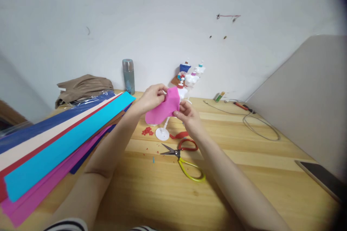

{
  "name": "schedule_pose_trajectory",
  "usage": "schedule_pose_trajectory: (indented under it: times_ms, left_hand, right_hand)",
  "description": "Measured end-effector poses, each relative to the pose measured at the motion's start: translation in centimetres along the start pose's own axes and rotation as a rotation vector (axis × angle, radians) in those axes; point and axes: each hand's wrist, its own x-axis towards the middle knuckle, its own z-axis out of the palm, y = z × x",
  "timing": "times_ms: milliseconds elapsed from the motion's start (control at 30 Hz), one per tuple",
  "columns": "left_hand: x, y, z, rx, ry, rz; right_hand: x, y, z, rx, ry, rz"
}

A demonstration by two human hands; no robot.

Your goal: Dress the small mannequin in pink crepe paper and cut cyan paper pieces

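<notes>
A piece of pink crepe paper (164,108) is stretched between my hands over the table. My left hand (154,97) pinches its upper left edge, and the fingers of my right hand (189,115) grip its right edge. Just behind the paper stands a small white dress form with a red neck band (181,92), partly hidden; a round white base (162,134) shows below the paper. Red and yellow handled scissors (177,152) lie with blades apart below my hands. Small red paper flowers (148,131) and a red paper strip (181,135) are near the base.
Long sheets of coloured paper (67,139) lie at the left, before a brown cloth (84,86). Against the wall stand a flask (128,76) and several small dress forms (192,79). A cable (251,124), a glue stick (219,96) and a phone (321,177) are at the right.
</notes>
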Motion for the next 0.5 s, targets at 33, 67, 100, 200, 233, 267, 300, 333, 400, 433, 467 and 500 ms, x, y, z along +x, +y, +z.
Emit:
schedule_pose_trajectory:
  times_ms: [33, 67, 100, 200, 233, 267, 300, 333, 400, 433, 467, 500]
  left_hand:
    - [-0.2, 0.3, -0.1, 0.049, 0.044, -0.011]
    - [-0.4, 0.6, -0.3, 0.108, 0.084, -0.013]
    - [-0.6, 0.9, -0.6, 0.169, 0.112, -0.009]
    - [-1.4, 2.0, -1.3, 0.298, 0.095, -0.010]
    - [-1.8, 2.4, -1.6, 0.331, 0.078, -0.008]
    - [-2.1, 2.7, -1.7, 0.368, 0.066, 0.004]
    - [-2.4, 3.0, -1.9, 0.407, 0.056, 0.030]
    - [-2.7, 3.3, -2.0, 0.445, 0.053, 0.062]
    - [-3.1, 3.8, -2.0, 0.494, 0.043, 0.110]
    - [-3.2, 3.9, -1.9, 0.496, 0.025, 0.113]
    - [-3.3, 4.0, -1.8, 0.486, -0.001, 0.102]
    - [-3.3, 4.1, -1.7, 0.468, -0.031, 0.085]
  right_hand:
    - [0.0, 0.0, 0.0, 0.000, 0.005, -0.002]
    - [0.0, 0.0, 0.1, 0.003, 0.013, -0.007]
    - [0.0, 0.0, 0.1, 0.007, 0.020, -0.012]
    - [0.0, 0.0, 0.2, 0.019, 0.031, -0.017]
    - [0.0, 0.0, 0.2, 0.016, 0.030, -0.014]
    - [0.0, 0.0, 0.2, 0.009, 0.030, -0.010]
    - [0.0, 0.0, 0.2, -0.001, 0.030, -0.007]
    - [0.0, 0.0, 0.1, -0.010, 0.032, -0.005]
    - [0.0, 0.0, 0.1, -0.019, 0.034, -0.004]
    - [0.0, 0.0, 0.1, -0.017, 0.034, -0.004]
    - [-0.1, 0.0, 0.1, -0.013, 0.035, -0.004]
    - [0.0, 0.0, 0.1, -0.009, 0.036, -0.006]
